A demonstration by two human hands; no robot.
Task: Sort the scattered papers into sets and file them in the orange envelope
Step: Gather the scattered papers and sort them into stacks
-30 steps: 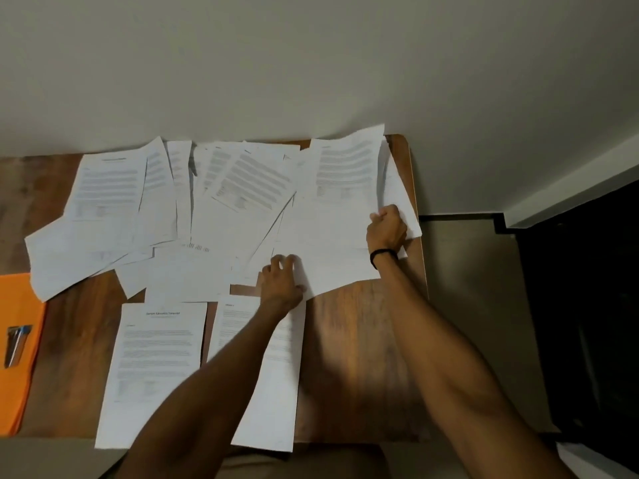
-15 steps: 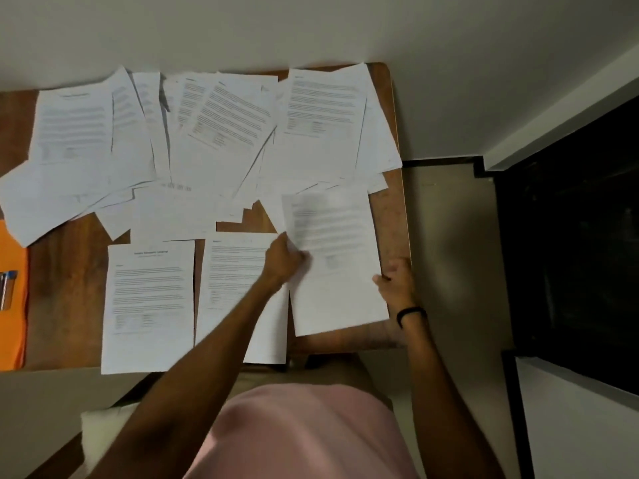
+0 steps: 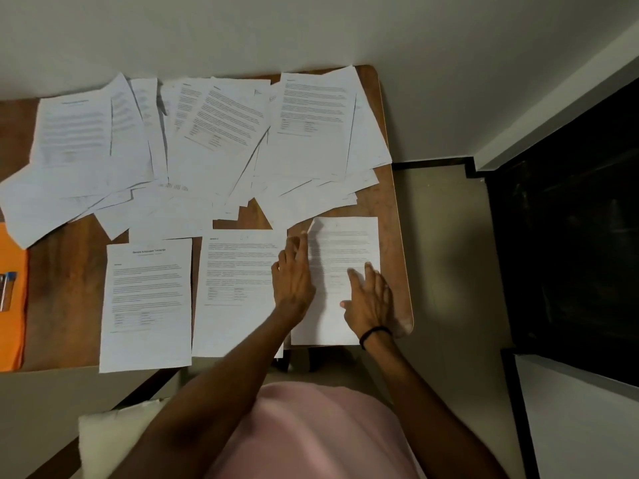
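While left hand and right hand rest flat, fingers straight, on the sheet at the table's near right corner, nothing grips it: a nudge could slide it off. Orange envelope lies at left edge, scattered papers far side.

papers: white, grey print | envelope: orange | table: brown woodgrain | wristband: black

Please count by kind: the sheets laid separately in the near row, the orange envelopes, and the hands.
Near-row sheets: 3 (left sheet, middle sheet, right sheet)
Orange envelope: 1
Hands: 2 (left hand, right hand)
Total: 6
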